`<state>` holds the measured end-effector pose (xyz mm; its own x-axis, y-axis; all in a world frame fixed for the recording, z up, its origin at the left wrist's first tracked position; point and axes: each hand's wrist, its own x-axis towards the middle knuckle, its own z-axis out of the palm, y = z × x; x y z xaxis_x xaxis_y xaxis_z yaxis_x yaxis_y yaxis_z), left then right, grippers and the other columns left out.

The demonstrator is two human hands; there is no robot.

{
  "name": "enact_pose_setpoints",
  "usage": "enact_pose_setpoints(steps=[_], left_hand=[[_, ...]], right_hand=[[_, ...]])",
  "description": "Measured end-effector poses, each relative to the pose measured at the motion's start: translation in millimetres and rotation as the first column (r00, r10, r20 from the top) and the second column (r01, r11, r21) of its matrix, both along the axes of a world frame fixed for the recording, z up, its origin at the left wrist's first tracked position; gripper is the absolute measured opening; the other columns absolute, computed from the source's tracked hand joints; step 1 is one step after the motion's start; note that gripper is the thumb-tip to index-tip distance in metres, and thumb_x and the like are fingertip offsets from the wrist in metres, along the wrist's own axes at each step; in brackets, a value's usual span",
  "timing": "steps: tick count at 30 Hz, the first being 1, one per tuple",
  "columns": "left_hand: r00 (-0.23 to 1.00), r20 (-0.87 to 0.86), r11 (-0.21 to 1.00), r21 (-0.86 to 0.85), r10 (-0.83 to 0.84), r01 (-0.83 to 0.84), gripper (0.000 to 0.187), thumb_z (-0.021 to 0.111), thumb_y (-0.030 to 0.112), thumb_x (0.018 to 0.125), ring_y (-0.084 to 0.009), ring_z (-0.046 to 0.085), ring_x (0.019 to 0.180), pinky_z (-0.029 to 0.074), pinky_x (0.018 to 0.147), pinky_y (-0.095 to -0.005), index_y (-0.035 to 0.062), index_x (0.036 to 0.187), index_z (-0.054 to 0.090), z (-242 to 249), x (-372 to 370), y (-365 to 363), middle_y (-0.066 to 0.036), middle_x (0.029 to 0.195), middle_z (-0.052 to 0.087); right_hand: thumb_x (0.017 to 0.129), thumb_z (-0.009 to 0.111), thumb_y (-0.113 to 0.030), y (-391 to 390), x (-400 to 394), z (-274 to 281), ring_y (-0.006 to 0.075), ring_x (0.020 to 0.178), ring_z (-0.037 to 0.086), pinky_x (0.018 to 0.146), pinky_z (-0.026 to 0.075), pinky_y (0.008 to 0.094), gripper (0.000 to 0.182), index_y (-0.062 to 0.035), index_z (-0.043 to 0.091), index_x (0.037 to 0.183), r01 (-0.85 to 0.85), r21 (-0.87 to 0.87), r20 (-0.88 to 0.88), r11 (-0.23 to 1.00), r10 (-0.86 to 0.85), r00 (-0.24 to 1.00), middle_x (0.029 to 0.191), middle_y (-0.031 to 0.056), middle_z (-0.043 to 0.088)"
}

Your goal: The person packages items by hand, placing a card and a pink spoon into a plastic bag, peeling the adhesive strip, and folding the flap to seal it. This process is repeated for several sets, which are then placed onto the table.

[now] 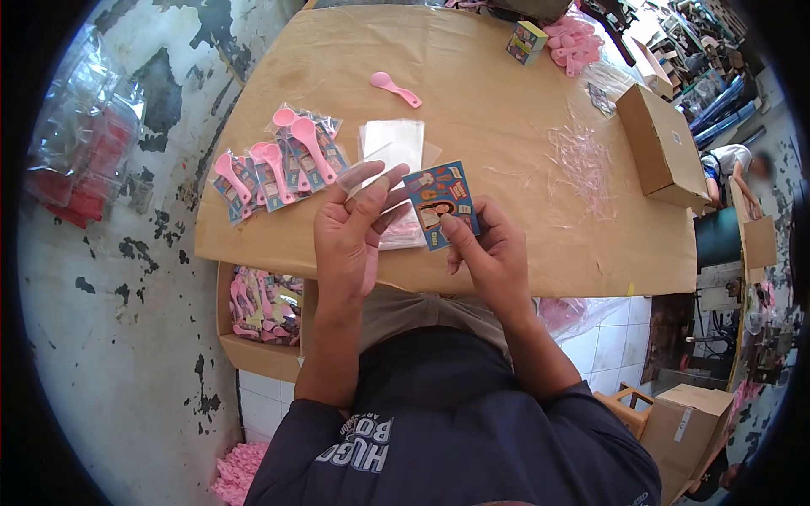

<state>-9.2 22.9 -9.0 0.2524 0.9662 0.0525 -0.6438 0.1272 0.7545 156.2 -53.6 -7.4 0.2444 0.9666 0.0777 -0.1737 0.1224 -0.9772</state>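
My right hand [491, 244] pinches a blue printed card [439, 202] by its lower right part, thumb on the front. My left hand [350, 219] is raised beside it, thumb and fingers closed on what looks like a thin clear plastic bag [375, 155], faint against the background. Behind and below the hands, a stack of clear bags [395, 139] lies on the table. To the left are several packed bags with pink spoons [312, 148] and blue cards. A single loose pink measuring spoon [395, 88] lies farther back.
A brown-covered table [523, 257] spans the view. At its right are pink plastic strands [582, 169] and a cardboard box [662, 143]; spoons [574, 42] and a small box [526, 42] sit at the back. A carton of packed spoons [261, 337] stands below left. Another person [730, 164] is at far right.
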Motion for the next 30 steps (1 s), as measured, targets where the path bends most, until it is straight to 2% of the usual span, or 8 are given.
enact_pose_setpoints(steps=[6,9,12,15,17,24,27,30], left_hand=[[1.000,-0.015,0.999,0.036,-0.021,0.022,0.036,0.066,0.012,0.101,-0.0229,0.071,0.110,0.060,0.093,-0.0370,-0.0027,0.133,0.057,0,2,-4,-0.024,0.128,0.069],[0.999,0.006,0.998,0.055,-0.042,0.042,0.029,0.067,0.009,0.101,-0.0205,0.073,0.104,0.060,0.090,-0.0342,-0.0040,0.127,0.061,-2,5,-5,-0.023,0.116,0.074],[0.999,-0.015,0.996,0.075,-0.044,0.045,0.028,0.067,0.007,0.101,-0.0183,0.074,0.099,0.060,0.089,-0.0319,-0.0046,0.126,0.062,-4,8,-7,-0.020,0.112,0.075],[0.998,-0.007,0.996,0.063,-0.063,0.064,0.029,0.067,0.007,0.101,-0.0169,0.074,0.097,0.060,0.087,-0.0307,-0.0049,0.126,0.061,-3,11,-8,-0.017,0.107,0.076],[0.997,-0.017,0.997,0.036,-0.070,0.071,0.030,0.068,0.007,0.100,-0.0158,0.074,0.096,0.060,0.086,-0.0302,-0.0050,0.127,0.061,-4,11,-8,-0.015,0.105,0.076],[0.994,0.018,0.993,0.031,-0.111,0.111,0.031,0.070,0.008,0.099,-0.0132,0.073,0.098,0.058,0.086,-0.0280,-0.0029,0.127,0.062,-1,30,-18,-0.012,0.110,0.076],[0.994,-0.008,0.993,0.049,-0.106,0.106,0.028,0.070,0.007,0.099,-0.0119,0.071,0.099,0.055,0.090,-0.0280,-0.0014,0.126,0.064,-3,34,-22,-0.010,0.110,0.076],[0.993,-0.061,0.991,0.079,-0.104,0.109,0.031,0.067,0.006,0.100,-0.0161,0.068,0.111,0.054,0.100,-0.0327,-0.0011,0.130,0.061,0,39,-24,-0.011,0.123,0.071]], right_hand=[[0.100,0.071,-0.014,-2,1,8,0.0037,0.059,0.057,0.052,0.047,0.0220,0.014,-0.0009,0.068,0.105,-0.114,-0.119,0.168,0.986,0.133,0.977,0.077,-0.0013,0.063],[0.100,0.070,-0.013,0,7,11,0.0036,0.058,0.057,0.051,0.047,0.0222,0.013,-0.0006,0.068,0.104,-0.131,-0.103,0.177,0.986,0.148,0.973,0.077,-0.0016,0.063],[0.101,0.070,-0.012,1,14,15,0.0039,0.063,0.058,0.054,0.048,0.0223,0.014,0.0000,0.067,0.107,-0.180,-0.140,0.158,0.974,0.202,0.967,0.081,-0.0005,0.064],[0.100,0.070,-0.010,3,18,13,0.0059,0.071,0.062,0.059,0.051,0.0224,0.017,0.0012,0.064,0.112,-0.203,-0.057,0.039,0.978,0.205,0.978,0.088,0.0026,0.066],[0.100,0.070,-0.008,4,19,14,0.0089,0.078,0.066,0.065,0.055,0.0233,0.020,0.0018,0.061,0.114,-0.093,-0.027,-0.069,0.995,0.091,0.993,0.095,0.0061,0.068],[0.098,0.072,-0.006,5,23,10,0.0099,0.079,0.068,0.069,0.057,0.0239,0.020,0.0005,0.059,0.112,-0.067,0.028,-0.115,0.997,0.070,0.991,0.095,0.0062,0.069],[0.097,0.073,-0.007,7,21,12,0.0088,0.079,0.066,0.068,0.055,0.0232,0.020,-0.0002,0.060,0.111,0.000,0.085,-0.151,0.996,0.013,0.988,0.094,0.0051,0.069],[0.099,0.072,-0.010,9,18,11,0.0076,0.078,0.065,0.067,0.054,0.0229,0.020,-0.0006,0.060,0.112,0.036,0.101,-0.087,0.994,-0.027,0.996,0.095,0.0035,0.069]])
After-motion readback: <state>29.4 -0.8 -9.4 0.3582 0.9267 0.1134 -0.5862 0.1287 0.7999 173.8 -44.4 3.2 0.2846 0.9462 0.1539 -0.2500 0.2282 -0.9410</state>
